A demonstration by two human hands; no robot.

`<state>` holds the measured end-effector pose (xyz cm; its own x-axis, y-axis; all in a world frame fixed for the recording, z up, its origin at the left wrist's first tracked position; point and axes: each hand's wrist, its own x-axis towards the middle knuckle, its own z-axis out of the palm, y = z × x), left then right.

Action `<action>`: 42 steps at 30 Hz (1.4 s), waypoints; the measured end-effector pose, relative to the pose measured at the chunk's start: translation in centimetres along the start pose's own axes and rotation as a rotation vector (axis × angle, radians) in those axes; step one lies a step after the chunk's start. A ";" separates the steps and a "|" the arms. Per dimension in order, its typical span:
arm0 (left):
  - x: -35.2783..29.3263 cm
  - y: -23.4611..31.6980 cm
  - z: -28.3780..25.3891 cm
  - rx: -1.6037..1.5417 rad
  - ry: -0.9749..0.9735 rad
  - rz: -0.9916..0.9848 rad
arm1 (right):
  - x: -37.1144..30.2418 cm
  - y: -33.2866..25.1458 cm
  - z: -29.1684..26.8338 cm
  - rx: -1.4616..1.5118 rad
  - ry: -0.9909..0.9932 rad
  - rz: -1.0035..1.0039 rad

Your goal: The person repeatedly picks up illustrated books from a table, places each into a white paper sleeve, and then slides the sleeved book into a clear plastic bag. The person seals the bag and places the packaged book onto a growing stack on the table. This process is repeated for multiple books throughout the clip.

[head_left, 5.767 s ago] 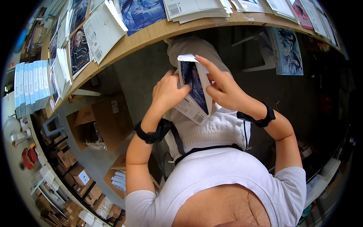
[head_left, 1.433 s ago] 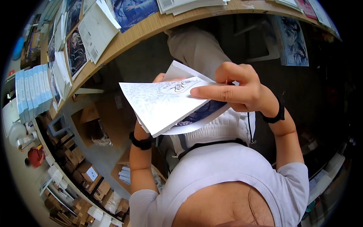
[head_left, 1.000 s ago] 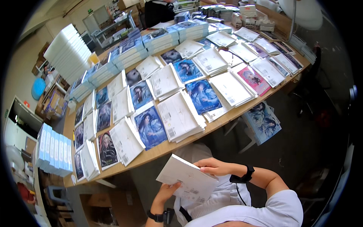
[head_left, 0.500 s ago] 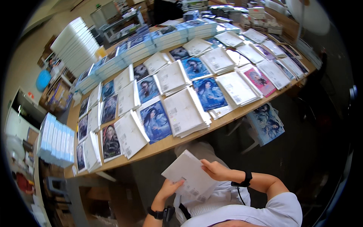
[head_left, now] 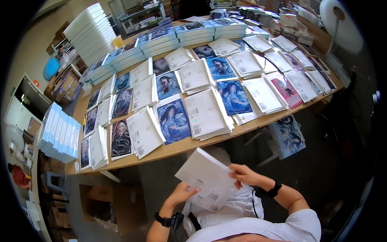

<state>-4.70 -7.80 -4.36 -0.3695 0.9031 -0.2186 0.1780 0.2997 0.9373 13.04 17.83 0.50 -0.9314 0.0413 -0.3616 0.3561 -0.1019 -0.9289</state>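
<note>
Over my lap I hold a stack of white barcoded cards (head_left: 206, 177), tilted, its white back faces up. My left hand (head_left: 182, 194) is closed on its lower left edge, the thumb lying on top. At the right edge my right hand (head_left: 246, 176) grips it with bent fingers; part of the fingers is hidden. Nearest beyond the cards, on the wooden table (head_left: 173, 152), lie a pile of white barcoded cards (head_left: 203, 115) and a blue illustrated print (head_left: 174, 121). Another blue print (head_left: 234, 97) lies to the right of that pile.
Long rows of light-blue boxed sets (head_left: 161, 46) line the table's far side. White plastic bins (head_left: 92, 34) are stacked at the far left. More boxed sets (head_left: 60, 131) stand left of the table. An open cardboard box (head_left: 129, 207) sits on the floor; illustrated sheets (head_left: 288, 137) rest below the table's right edge.
The stack has risen slightly and turned a little in my hands. My right hand has shifted right along its edge, and the whole view has tilted and moved slightly.
</note>
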 end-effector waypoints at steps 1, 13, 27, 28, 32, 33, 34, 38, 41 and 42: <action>0.2 -0.3 -0.2 0.159 -0.017 0.063 | 0.4 -0.4 -0.8 0.044 0.041 -0.044; -0.1 2.0 0.1 0.180 0.046 -0.018 | 8.4 -8.4 -5.8 0.003 0.661 -0.282; -0.2 2.6 0.8 0.029 0.183 0.036 | 5.6 -7.4 -3.5 -0.847 1.026 -0.751; -0.1 3.0 0.8 0.001 0.179 0.002 | 4.8 -7.3 -2.6 -0.834 1.004 -0.736; 0.7 3.3 1.3 0.003 0.154 0.071 | 3.5 -5.3 0.2 -0.930 0.602 -0.852; 1.0 3.5 1.4 0.010 0.144 0.100 | 3.6 -4.8 0.9 -0.943 0.522 -0.864; 1.3 3.7 1.6 0.018 0.133 0.128 | 3.7 -4.4 1.6 -0.955 0.442 -0.874; 1.9 4.8 2.1 0.094 0.100 0.094 | 4.0 -1.9 2.5 -1.024 0.203 -0.773; 2.6 5.1 2.5 0.112 0.082 0.111 | 4.2 -0.4 2.3 -1.015 0.139 -0.777; 2.4 5.4 2.6 0.086 0.071 0.107 | 4.2 0.1 2.5 -0.990 0.154 -0.769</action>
<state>-2.27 -3.26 -0.54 -0.4076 0.9081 -0.0964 0.2956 0.2311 0.9269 8.92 15.52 -0.90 -0.9278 -0.1188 0.3537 -0.3064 0.7836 -0.5405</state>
